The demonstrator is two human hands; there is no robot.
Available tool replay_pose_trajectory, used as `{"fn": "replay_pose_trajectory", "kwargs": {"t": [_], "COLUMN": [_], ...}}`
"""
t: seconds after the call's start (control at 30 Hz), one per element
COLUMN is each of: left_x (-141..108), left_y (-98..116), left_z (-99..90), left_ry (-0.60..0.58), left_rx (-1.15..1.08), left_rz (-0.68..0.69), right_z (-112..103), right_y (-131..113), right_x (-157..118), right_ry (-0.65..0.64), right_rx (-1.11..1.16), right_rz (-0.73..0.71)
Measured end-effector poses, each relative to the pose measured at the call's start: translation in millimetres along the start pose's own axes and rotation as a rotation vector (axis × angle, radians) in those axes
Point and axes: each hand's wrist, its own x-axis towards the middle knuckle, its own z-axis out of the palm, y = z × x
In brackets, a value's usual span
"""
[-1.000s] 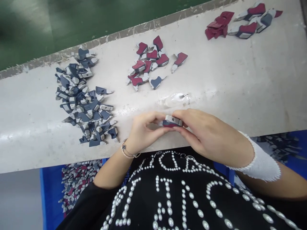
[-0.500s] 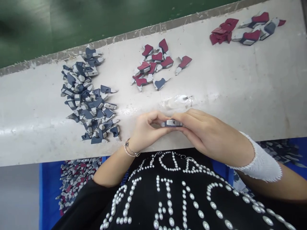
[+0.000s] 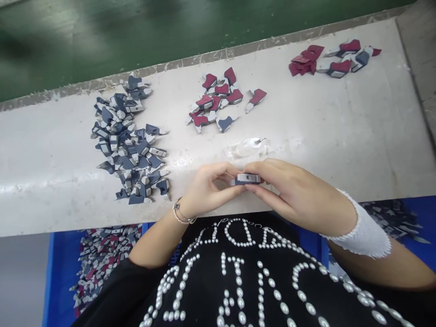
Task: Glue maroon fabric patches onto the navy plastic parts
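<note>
Between my two hands is a small grey and dark-blue plastic part, edge-on to me, with a round hole in its pale side. My left hand pinches its left end between thumb and fingers. The fingers of my right hand close on the right end from above and below. Beyond my hands lies a clear patch with a whitish blob and a short dark sliver on it. Further back is a cluster of similar grey parts with red faces, plus one with a blue face.
A heap of grey-blue parts covers the table's left side. Red flat pieces and several red-faced parts lie at the back right. Below the table edge stand blue bins with many parts inside.
The part in my hands has tilted slightly, showing more of its pale side, and my fingers have shifted a little on it. The whole view has turned slightly.
</note>
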Motion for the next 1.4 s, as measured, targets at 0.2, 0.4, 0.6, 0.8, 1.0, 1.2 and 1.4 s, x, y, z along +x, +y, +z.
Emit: {"fn": "replay_pose_trajectory", "kwargs": {"t": [0.2,0.4,0.6,0.8,1.0,1.2,1.4], "left_x": [-1,-3,-5,-4,-7,-9,-13], "left_y": [7,5,2,4,6,5,10], "left_z": [0.1,-1.1,-0.2,0.5,2.9,2.3,-2.1], "left_ry": [-0.029,-0.057,-0.095,-0.054,-0.011,-0.004,0.020], "left_rx": [0.012,-0.040,0.027,0.099,0.149,0.112,0.157], "left_rz": [-0.039,-0.108,-0.076,0.040,0.104,0.065,0.121], "right_z": [-2,-3,-8,-9,-10,-11,-9], "right_y": [0,0,-2,-8,-10,-9,-7], "right_x": [-1,0,1,3,2,0,-5], "right_ry": [-0.025,-0.040,-0.045,-0.004,-0.021,-0.033,-0.058], "right_rx": [0.039,0.040,0.035,-0.003,-0.021,-0.021,0.049], "right_rz": [-0.038,0.004,-0.008,-0.075,-0.059,-0.036,-0.002]}}
